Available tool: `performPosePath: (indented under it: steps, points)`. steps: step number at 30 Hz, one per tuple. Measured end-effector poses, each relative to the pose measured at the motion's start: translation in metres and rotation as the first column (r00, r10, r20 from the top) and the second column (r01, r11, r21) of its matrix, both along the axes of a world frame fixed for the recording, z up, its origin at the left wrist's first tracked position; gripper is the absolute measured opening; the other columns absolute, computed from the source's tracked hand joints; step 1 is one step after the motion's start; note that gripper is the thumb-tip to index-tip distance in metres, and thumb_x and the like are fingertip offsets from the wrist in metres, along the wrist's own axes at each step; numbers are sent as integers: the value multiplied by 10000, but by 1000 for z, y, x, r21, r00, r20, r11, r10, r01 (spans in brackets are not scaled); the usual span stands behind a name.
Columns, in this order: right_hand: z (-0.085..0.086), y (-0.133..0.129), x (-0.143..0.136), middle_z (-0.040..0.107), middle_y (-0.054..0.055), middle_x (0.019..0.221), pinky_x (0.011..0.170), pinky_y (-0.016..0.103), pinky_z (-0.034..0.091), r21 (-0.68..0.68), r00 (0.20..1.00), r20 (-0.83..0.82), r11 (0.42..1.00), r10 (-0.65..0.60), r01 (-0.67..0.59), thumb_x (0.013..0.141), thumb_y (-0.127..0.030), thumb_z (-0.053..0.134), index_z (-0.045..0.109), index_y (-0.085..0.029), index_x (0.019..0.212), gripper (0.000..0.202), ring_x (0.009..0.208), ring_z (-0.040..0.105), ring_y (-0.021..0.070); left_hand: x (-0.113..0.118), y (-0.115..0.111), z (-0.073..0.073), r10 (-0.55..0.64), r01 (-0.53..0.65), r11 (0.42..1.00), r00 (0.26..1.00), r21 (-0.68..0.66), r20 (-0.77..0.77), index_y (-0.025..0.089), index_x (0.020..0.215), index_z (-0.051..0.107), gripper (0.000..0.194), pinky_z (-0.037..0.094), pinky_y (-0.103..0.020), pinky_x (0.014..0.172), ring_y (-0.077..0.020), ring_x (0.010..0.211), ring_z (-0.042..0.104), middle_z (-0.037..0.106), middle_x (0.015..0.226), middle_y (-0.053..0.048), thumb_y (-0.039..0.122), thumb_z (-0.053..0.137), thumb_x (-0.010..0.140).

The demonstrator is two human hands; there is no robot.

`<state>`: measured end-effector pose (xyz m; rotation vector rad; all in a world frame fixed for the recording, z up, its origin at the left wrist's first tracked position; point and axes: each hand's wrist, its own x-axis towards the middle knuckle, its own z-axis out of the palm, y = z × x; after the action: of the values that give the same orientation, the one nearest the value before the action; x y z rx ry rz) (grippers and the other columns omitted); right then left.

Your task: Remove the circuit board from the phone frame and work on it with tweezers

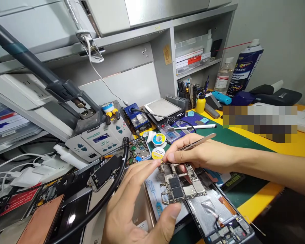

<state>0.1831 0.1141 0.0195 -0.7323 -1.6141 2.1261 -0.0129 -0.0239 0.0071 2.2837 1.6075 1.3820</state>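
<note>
Your left hand (132, 206) is pinching the circuit board (179, 184) by its edges, thumb at 6 o'clock, fingertips at 11; its long axis is running 10 to 4 above the opened phone (218, 217). Your right hand (195, 154) is squeezing slim metal tweezers (198, 142), tips pointing toward 8, touching the board's chip-studded top edge.
</note>
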Motion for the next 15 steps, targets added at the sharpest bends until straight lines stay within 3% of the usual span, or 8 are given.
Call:
performPosePath:
  steps: [5,10,15]
  points:
    - [-1,3,-1,631,10,708,436,181,494,-133,999,-19,990,47,-49,793,-322,829,789,-134,896,218,556,565,95,1,0,1,0,0,1000,1000,5,-7,250,1328,633,435,662,-407,907,-308,1119,730,736,1247,-96,288,686,898]
    - [2,3,-2,602,-2,649,401,177,483,-153,997,-13,985,75,-76,794,-314,815,772,-131,850,197,521,551,97,1,3,5,-40,40,999,999,-27,4,230,1378,600,450,627,-454,969,-305,1092,742,751,1215,-118,377,624,953]
    - [0,4,-2,642,13,693,415,168,484,-161,997,-4,984,71,-71,779,-307,829,781,-132,892,213,539,550,89,0,4,4,-58,60,997,998,-55,31,225,1404,576,470,658,-448,896,-322,1078,749,755,1204,-134,339,621,950]
